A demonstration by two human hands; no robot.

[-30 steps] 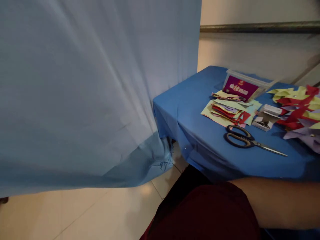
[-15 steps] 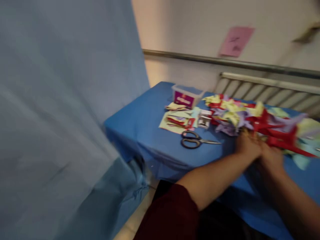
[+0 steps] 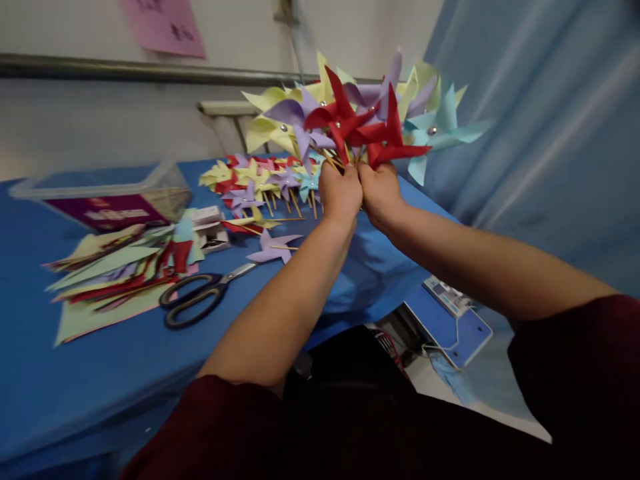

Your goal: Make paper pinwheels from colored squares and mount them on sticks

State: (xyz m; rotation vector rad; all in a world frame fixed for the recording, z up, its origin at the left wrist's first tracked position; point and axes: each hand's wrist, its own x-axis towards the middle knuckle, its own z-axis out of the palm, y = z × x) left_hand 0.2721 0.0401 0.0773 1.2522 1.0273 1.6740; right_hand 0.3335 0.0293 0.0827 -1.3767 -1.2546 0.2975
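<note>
My left hand (image 3: 340, 193) and my right hand (image 3: 381, 193) are side by side, both closed round the thin wooden sticks of a bunch of paper pinwheels (image 3: 357, 113). The bunch is lifted above the blue table (image 3: 60, 373); its red, purple, yellow and teal blades fan out above my fists. More pinwheels (image 3: 255, 183) lie in a heap on the table just left of my hands. One purple pinwheel (image 3: 273, 245) lies alone nearer to me.
Black-handled scissors (image 3: 200, 300) lie beside a stack of coloured paper sheets (image 3: 115, 277). A clear plastic box (image 3: 100, 193) and a small box of pins (image 3: 213, 223) stand behind. A blue curtain (image 3: 540, 133) hangs on the right, a blue device (image 3: 450, 313) below the table edge.
The view has swung right along the table. My hands, which were down at the pinwheel heap, now hold a bunch of pinwheels raised in the air.
</note>
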